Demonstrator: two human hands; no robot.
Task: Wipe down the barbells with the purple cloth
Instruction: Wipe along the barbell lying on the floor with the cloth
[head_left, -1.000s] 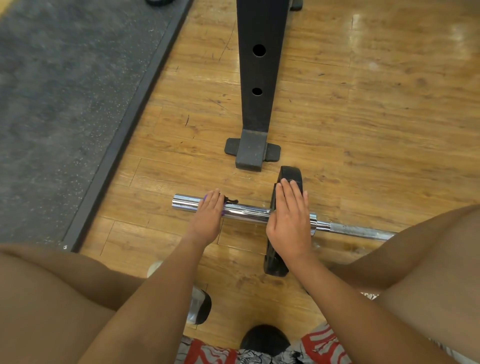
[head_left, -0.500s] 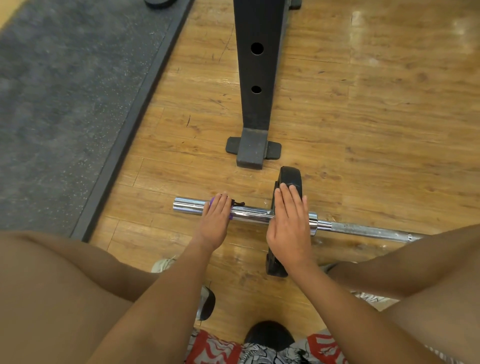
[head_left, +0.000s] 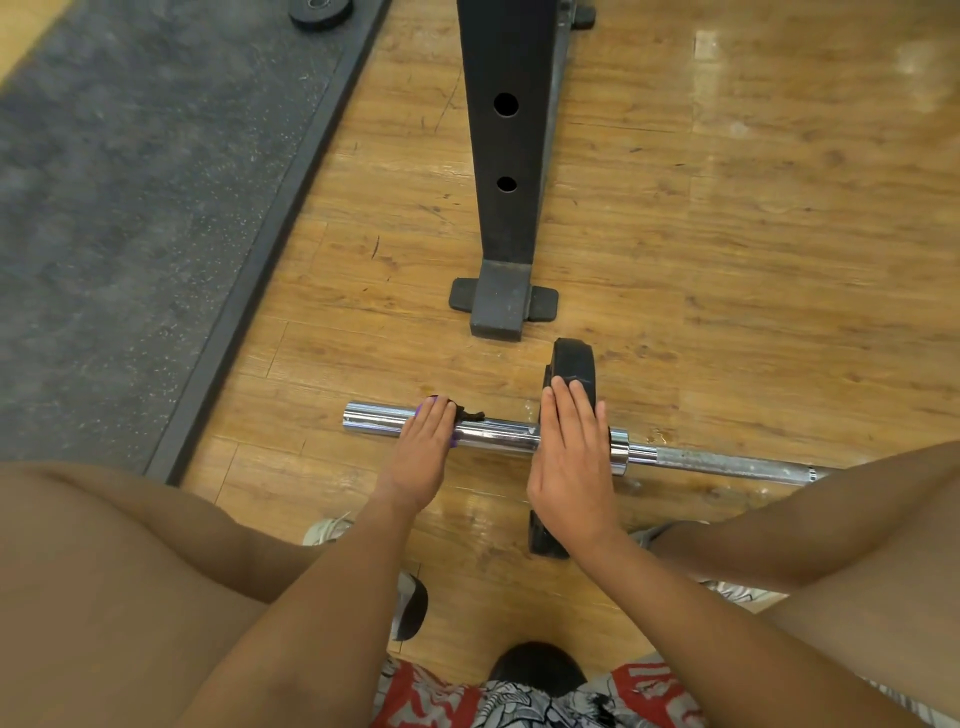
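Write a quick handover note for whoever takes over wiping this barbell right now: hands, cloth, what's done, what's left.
Left hand: presses the purple cloth onto the barbell's chrome sleeve; thumb hidden.
Right hand: flat, fingers straight, on the black plate.
Done: cannot tell how much is wiped.
To do: likely the rest of the sleeve, then the speckled shaft right of the plate.

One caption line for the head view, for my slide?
Left hand presses purple cloth on barbell sleeve; flat right hand rests on weight plate.
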